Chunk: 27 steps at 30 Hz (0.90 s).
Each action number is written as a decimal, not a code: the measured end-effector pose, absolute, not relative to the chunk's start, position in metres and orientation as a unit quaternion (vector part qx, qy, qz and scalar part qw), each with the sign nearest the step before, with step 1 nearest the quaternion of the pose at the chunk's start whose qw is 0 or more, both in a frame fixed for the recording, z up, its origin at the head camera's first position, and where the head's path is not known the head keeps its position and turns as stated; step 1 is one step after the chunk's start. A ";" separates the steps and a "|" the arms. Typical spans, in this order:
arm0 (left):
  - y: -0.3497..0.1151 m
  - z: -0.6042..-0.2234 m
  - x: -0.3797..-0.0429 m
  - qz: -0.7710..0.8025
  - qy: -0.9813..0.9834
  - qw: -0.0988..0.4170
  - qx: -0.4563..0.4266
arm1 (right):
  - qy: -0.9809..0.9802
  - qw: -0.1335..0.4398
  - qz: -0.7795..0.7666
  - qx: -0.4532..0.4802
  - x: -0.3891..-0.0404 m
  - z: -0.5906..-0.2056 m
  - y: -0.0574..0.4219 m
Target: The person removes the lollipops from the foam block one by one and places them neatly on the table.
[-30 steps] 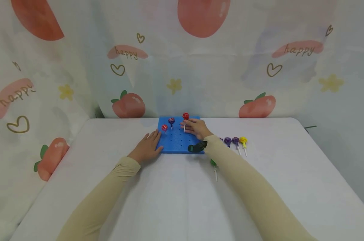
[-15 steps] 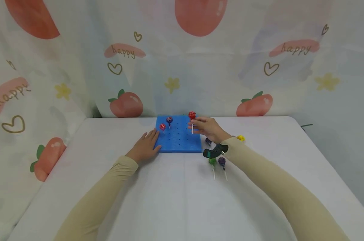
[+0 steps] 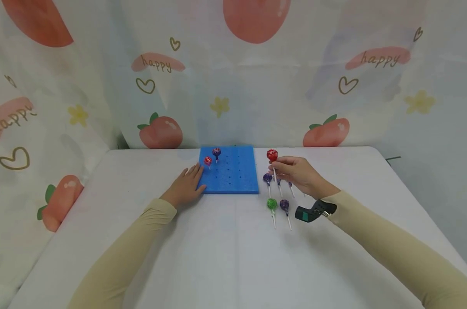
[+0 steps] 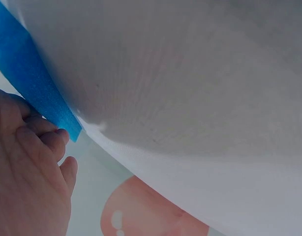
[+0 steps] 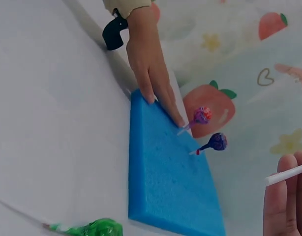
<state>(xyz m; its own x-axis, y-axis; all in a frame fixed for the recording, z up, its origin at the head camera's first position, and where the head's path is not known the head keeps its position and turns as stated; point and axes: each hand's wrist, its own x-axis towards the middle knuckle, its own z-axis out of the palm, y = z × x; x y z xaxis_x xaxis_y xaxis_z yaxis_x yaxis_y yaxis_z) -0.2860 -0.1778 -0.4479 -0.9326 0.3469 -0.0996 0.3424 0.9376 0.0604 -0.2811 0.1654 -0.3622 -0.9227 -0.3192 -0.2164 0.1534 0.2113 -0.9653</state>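
Observation:
My left hand [image 3: 184, 187] rests with straight fingers on the left edge of a blue board [image 3: 241, 176] dotted with small holes. Two lollipops stand in the board near its far left: a red-and-purple one [image 3: 208, 160] and a dark purple one [image 3: 216, 152]. To the right of the board, my right hand [image 3: 300, 174] pinches a red lollipop [image 3: 272, 155] by its stick, head up, above the table. In the right wrist view only its white stick [image 5: 288, 174] shows beside the fingers; the head is out of frame.
Lying right of the board are several purple lollipops [image 3: 267, 177], partly hidden by my right hand. Nearer to me lie a green lollipop [image 3: 271, 204] and another purple lollipop [image 3: 284, 205]. A printed cloth [image 3: 256, 94] hangs behind the white table [image 3: 202, 257].
My right hand has moved right, carrying the red lollipop from above the board to beside it. The lollipops its arm covered now show more. My left hand stays on the board's edge.

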 end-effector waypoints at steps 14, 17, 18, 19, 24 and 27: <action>-0.177 -0.446 -0.283 0.026 0.982 0.049 0.179 | 0.782 0.207 -0.587 -0.014 -0.252 -0.382 0.226; -0.177 -0.446 -0.283 0.026 0.982 0.052 0.178 | 0.776 0.222 -0.591 0.008 -0.249 -0.392 0.234; -0.177 -0.446 -0.283 0.025 0.982 0.053 0.178 | 0.774 0.226 -0.592 0.013 -0.247 -0.395 0.236; -0.177 -0.446 -0.283 0.025 0.982 0.053 0.179 | 0.772 0.229 -0.593 0.017 -0.247 -0.398 0.238; -0.176 -0.444 -0.282 0.025 0.982 0.053 0.177 | 0.772 0.240 -0.587 0.035 -0.243 -0.412 0.246; -0.176 -0.443 -0.281 0.024 0.982 0.052 0.178 | 0.777 0.245 -0.578 0.048 -0.241 -0.418 0.249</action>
